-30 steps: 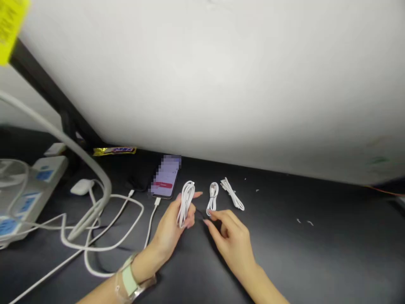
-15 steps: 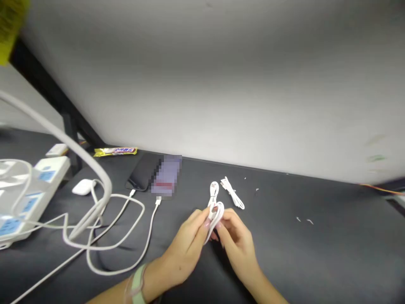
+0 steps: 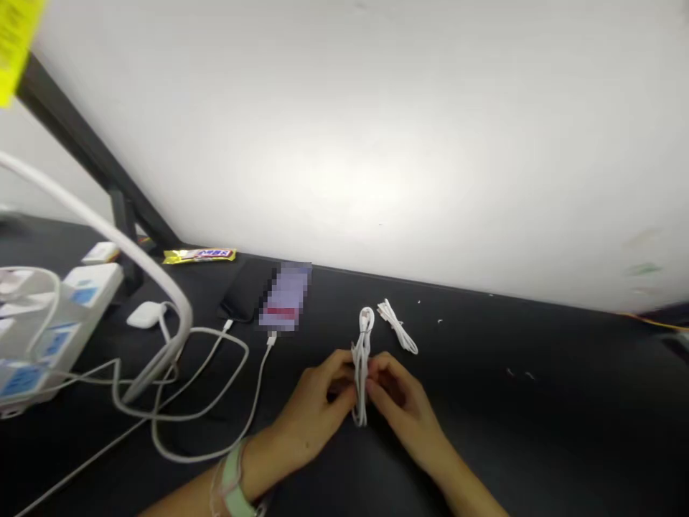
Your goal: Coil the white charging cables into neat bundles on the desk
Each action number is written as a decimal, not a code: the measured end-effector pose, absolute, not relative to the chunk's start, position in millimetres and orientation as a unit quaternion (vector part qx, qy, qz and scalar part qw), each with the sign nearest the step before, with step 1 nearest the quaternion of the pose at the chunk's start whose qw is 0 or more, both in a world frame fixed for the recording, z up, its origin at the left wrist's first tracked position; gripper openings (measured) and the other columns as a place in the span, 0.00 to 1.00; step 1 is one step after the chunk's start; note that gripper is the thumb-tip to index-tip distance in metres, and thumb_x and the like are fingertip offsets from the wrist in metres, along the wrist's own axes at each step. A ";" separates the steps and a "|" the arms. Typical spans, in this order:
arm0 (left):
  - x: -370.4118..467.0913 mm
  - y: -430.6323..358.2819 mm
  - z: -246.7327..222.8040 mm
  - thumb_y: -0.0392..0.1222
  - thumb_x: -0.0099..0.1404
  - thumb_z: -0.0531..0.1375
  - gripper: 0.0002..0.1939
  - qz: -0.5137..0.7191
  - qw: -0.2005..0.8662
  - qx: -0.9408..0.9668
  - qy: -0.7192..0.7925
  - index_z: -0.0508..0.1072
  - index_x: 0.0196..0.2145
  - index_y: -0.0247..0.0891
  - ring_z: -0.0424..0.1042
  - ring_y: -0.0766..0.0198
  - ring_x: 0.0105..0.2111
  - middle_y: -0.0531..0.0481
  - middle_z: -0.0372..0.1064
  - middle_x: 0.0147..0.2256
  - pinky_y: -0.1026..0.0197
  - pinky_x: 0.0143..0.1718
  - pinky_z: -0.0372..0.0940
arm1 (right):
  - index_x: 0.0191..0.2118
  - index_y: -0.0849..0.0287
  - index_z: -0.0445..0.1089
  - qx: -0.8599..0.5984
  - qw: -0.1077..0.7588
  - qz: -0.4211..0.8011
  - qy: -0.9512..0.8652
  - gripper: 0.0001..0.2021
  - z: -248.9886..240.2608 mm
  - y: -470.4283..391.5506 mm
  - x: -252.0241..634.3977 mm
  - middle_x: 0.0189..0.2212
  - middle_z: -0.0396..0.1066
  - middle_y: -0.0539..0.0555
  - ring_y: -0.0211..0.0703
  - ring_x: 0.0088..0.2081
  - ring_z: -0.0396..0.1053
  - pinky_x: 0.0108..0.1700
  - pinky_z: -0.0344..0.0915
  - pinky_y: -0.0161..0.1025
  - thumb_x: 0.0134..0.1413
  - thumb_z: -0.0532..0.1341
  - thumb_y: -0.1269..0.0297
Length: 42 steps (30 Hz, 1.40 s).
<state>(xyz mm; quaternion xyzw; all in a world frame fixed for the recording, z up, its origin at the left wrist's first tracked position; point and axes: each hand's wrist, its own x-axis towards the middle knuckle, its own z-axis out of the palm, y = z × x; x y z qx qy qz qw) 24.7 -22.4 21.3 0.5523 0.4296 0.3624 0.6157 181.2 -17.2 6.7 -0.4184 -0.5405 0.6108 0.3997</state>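
A folded white charging cable (image 3: 362, 362) stretches lengthwise between my hands, its looped far end pointing to the wall. My left hand (image 3: 317, 406) grips its left side between thumb and fingers. From the other side, the thumb and fingertips of my right hand (image 3: 403, 409) close on the same bundle. Whether this is one cable or two laid together, I cannot tell. Just beyond my right fingers, another bundled white cable (image 3: 397, 327) lies slanted on the black table (image 3: 484, 431).
To the left, a phone with a lit, blurred screen (image 3: 285, 298) and a dark phone (image 3: 240, 294) are plugged into white cables. A power strip (image 3: 80, 316), a white earbud case (image 3: 145, 314), a thick white curved stem (image 3: 156, 269) and a snack bar (image 3: 199, 255) are also there. Small white scraps (image 3: 519, 374) lie right.
The cable between my hands has gone from a raised, bent loop to a straighter, longer bundle. My hands have drawn slightly apart along its sides. The picture has brightened on the wall.
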 end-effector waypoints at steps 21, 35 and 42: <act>20.1 -26.2 18.5 0.35 0.69 0.47 0.17 0.417 0.465 0.647 0.438 0.60 0.54 0.42 0.69 0.64 0.47 0.47 0.68 0.50 0.62 0.51 0.61 | 0.45 0.56 0.64 -0.406 0.461 0.225 -0.757 0.12 7.3 -23.5 185.9 0.36 0.64 0.54 0.39 0.35 0.66 0.35 0.64 0.35 0.57 0.55 0.77; 20.2 -28.3 24.7 0.37 0.69 0.47 0.15 0.379 0.512 0.641 0.428 0.59 0.53 0.42 0.71 0.66 0.42 0.48 0.71 0.44 0.64 0.45 0.63 | 0.41 0.58 0.64 -0.429 0.450 0.329 -0.711 0.06 11.8 -30.0 185.8 0.32 0.67 0.52 0.38 0.31 0.66 0.32 0.64 0.34 0.59 0.54 0.72; 0.7 -9.7 44.8 0.40 0.66 0.50 0.11 0.177 0.488 0.701 0.489 0.71 0.34 0.37 0.67 0.64 0.32 0.49 0.68 0.33 0.65 0.33 0.61 | 0.28 0.59 0.60 -0.467 0.257 0.615 -0.581 0.13 24.1 -10.0 210.0 0.21 0.62 0.46 0.31 0.19 0.55 0.21 0.52 0.29 0.58 0.56 0.56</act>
